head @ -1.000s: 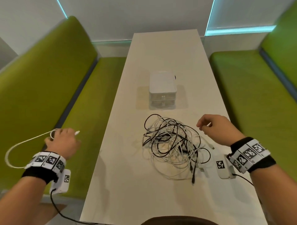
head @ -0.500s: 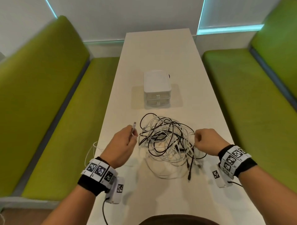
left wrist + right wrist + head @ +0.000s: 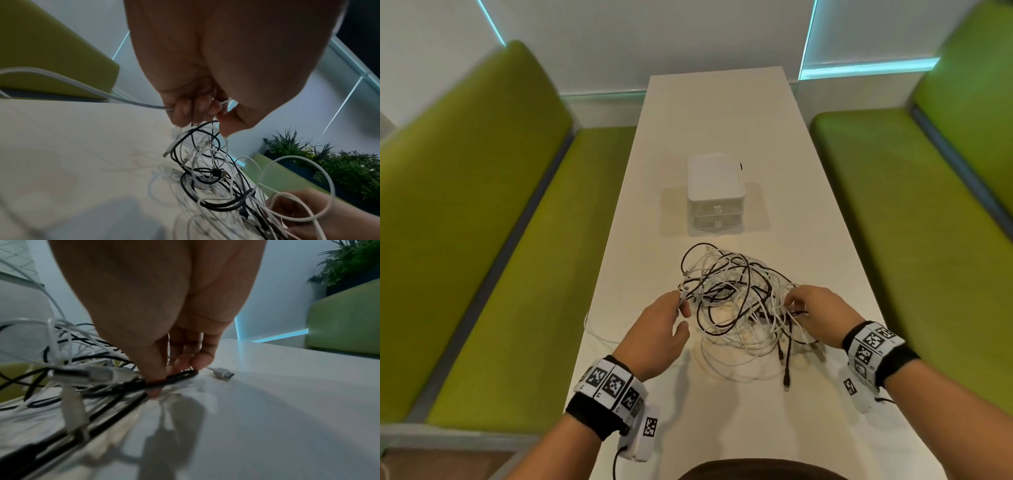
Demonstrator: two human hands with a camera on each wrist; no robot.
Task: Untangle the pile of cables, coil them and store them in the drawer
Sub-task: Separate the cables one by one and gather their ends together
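Looking down from the head cam: a pile of cables [image 3: 739, 308], black & white all mixed up, sits in the middle of the long white tabletop [image 3: 722, 120]. A small white drawer box [image 3: 714, 192] stands just behind the pile, both drawers pushed in. The left hand [image 3: 657, 335] is at the left edge of the pile, fingers curled, pinching a white cable [image 3: 594, 330] near its plug. That cable runs off to the left side of the tabletop. The right hand [image 3: 815, 315] is at the right edge of the pile, fingers bent into the wires. Green benches [image 3: 500, 240] run along both sides.

Left wrist cam: the left hand [image 3: 205, 73] has a closed grip on the white cable [image 3: 72, 82], which goes away to the left over the tabletop [image 3: 72, 146]. The pile [image 3: 216, 175] hangs & lies right under the fingers. A green plant [image 3: 329, 162] stands far back.

Right wrist cam: the right hand [image 3: 164, 313] pinches a black cable [image 3: 176, 377] with thumb & fingertips, low on the tabletop [image 3: 287, 402]. A loose white plug [image 3: 223, 374] lies just beside the fingers. The rest of the pile [image 3: 72, 361] is to the left, blurry up close.
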